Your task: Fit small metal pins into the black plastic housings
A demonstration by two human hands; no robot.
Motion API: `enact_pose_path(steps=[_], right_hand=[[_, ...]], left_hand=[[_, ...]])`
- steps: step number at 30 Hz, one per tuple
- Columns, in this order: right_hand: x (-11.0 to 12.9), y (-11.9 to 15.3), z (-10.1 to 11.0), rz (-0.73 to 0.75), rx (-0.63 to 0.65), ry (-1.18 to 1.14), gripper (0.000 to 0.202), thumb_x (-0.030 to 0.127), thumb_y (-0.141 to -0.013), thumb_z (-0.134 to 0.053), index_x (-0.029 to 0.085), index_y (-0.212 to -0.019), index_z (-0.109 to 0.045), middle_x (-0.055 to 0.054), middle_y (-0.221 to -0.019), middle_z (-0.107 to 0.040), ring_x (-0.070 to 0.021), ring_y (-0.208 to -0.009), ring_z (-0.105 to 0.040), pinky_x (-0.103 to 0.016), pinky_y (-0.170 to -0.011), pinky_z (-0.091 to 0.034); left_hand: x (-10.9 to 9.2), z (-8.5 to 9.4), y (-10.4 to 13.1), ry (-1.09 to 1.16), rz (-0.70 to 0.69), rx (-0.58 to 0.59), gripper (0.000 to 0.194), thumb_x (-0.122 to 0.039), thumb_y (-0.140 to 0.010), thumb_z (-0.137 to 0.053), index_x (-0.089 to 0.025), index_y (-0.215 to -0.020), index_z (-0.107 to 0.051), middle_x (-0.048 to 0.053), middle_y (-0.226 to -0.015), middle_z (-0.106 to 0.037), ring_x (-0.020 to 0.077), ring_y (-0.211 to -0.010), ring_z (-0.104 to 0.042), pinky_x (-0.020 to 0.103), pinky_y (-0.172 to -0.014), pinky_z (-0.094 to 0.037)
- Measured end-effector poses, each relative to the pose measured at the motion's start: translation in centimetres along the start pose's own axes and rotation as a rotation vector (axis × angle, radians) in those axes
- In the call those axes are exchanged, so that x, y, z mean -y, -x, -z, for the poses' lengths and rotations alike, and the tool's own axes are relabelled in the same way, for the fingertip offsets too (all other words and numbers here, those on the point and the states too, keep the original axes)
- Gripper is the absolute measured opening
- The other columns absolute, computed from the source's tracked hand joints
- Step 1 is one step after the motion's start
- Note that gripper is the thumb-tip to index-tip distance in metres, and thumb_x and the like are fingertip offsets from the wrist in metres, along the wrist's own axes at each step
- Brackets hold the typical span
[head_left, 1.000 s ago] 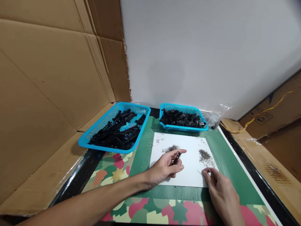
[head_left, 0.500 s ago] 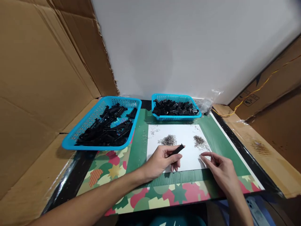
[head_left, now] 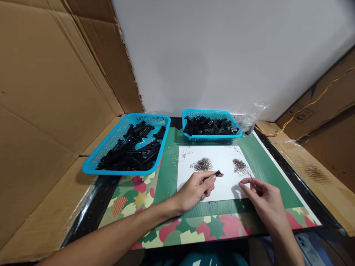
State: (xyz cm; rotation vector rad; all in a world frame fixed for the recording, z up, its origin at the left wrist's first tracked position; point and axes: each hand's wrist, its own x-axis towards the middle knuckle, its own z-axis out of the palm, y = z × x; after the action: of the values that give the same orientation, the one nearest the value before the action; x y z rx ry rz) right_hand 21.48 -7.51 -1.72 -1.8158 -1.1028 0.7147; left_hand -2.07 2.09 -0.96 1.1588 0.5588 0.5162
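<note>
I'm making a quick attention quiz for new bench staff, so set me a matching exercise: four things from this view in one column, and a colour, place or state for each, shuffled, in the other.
Column 1
1. Sheet
2. Bag
3. Cord
4. Left hand

Column 2
A. Yellow
B. Closed around a black part
C. Flat, under two wire piles
D. Clear and crumpled

Right pairs: 1-C, 2-D, 3-A, 4-B
</note>
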Motion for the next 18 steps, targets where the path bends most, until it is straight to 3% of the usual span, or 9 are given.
enact_pose_path(steps=[3,5,9,14,16,18], right_hand=[[1.0,0.6,-0.8,0.000,-0.046,-0.164,0.041,0.057,-0.084,-0.078,0.016,-0.086,-0.076,0.004,-0.068,-0.035,-0.0133,-0.062,-0.033,-0.027,-0.057,-0.026],[1.5,0.9,-1.3,0.006,-0.054,-0.246,0.040,0.056,-0.085,-0.080,0.016,-0.087,-0.074,0.004,-0.069,-0.036,-0.0128,-0.062,-0.033,-0.027,-0.057,-0.026],[1.7,1.1,-2.0,0.009,-0.026,-0.331,0.036,0.053,-0.087,-0.081,0.018,-0.088,-0.072,0.005,-0.068,-0.037,-0.0114,-0.061,-0.032,-0.027,-0.056,-0.024],[1.5,1.6,-2.2,0.062,-0.006,-0.281,0.031,0.049,-0.091,-0.080,0.019,-0.087,-0.075,0.005,-0.068,-0.038,-0.0109,-0.060,-0.033,-0.026,-0.054,-0.025],[1.7,1.9,-2.3,0.106,-0.029,-0.219,0.029,0.047,-0.091,-0.080,0.019,-0.087,-0.078,0.005,-0.065,-0.036,-0.0106,-0.058,-0.033,-0.027,-0.054,-0.024],[1.8,2.3,-2.6,0.140,-0.066,-0.186,0.026,0.045,-0.090,-0.080,0.019,-0.087,-0.080,0.006,-0.062,-0.034,-0.0104,-0.055,-0.032,-0.027,-0.053,-0.025]], left_hand=[[0.1,0.0,0.2,-0.027,-0.016,0.004,0.059,-0.050,-0.101,-0.069,-0.021,-0.148,-0.048,-0.006,-0.079,-0.044,0.0078,-0.062,-0.035,0.021,-0.054,-0.025],[0.2,0.0,0.3,-0.026,-0.016,0.010,0.055,-0.045,-0.101,-0.071,-0.027,-0.144,-0.042,-0.007,-0.083,-0.046,0.0074,-0.063,-0.035,0.020,-0.056,-0.026],[0.5,-0.1,0.2,0.009,-0.025,0.041,0.033,-0.048,-0.105,-0.063,-0.024,-0.119,-0.045,-0.004,-0.088,-0.054,0.0067,-0.062,-0.039,0.020,-0.055,-0.028],[0.3,-0.2,0.0,-0.178,-0.013,0.018,0.041,-0.056,-0.107,-0.056,-0.015,-0.101,-0.062,-0.002,-0.081,-0.052,0.0080,-0.063,-0.040,0.022,-0.055,-0.028],[0.1,-0.2,0.1,-0.220,-0.012,0.013,0.043,-0.056,-0.108,-0.053,-0.015,-0.112,-0.067,-0.004,-0.074,-0.047,0.0096,-0.062,-0.040,0.023,-0.056,-0.029],[-0.1,-0.2,0.1,-0.238,-0.044,0.014,0.044,-0.054,-0.109,-0.051,-0.018,-0.132,-0.062,-0.004,-0.076,-0.047,0.0111,-0.064,-0.042,0.023,-0.059,-0.033]])
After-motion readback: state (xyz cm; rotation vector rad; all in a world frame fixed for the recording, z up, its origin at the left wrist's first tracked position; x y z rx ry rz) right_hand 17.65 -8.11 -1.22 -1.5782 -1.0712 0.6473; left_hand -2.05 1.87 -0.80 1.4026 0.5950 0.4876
